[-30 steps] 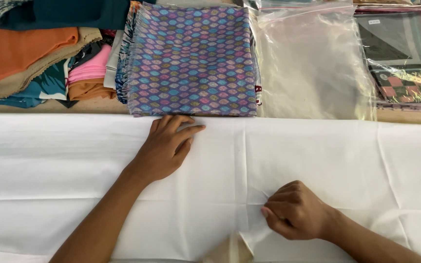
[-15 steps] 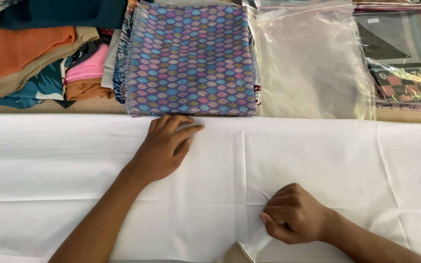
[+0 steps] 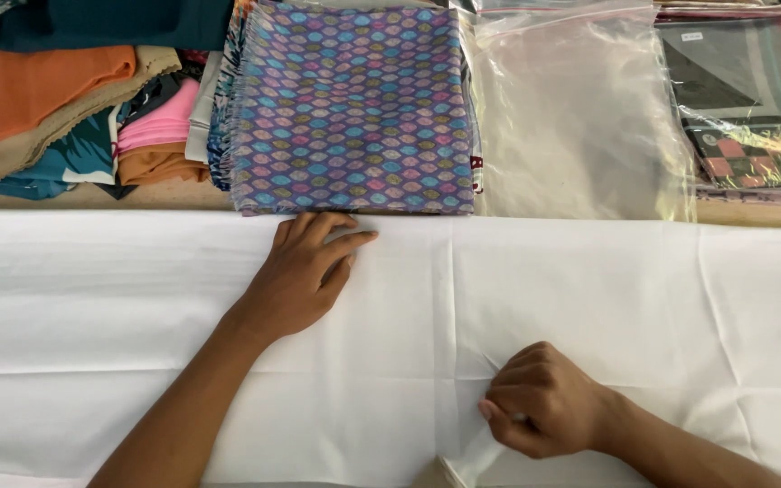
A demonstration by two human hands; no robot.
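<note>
L hand point(image 3: 305, 276) flat, fingers spread, palm down on white cloth point(image 3: 119, 298) at frame centre, prob. pinning it so sheet won't slide. R hand point(image 3: 544, 411) closed, lower right, pinching cloth's near edge, small flap lifted below fist. Cloth spans whole lower frame; 1 sheet, creased. Just beyond L fingertips: 1 folded purple patterned fabric point(image 3: 350, 104), touching cloth's far edge. Upper right: 1 clear plastic bag point(image 3: 580, 117), bagged dark fabrics point(image 3: 752, 99), count unclear. Upper left: loose pile of folded fabrics point(image 3: 56, 99), several.
</note>
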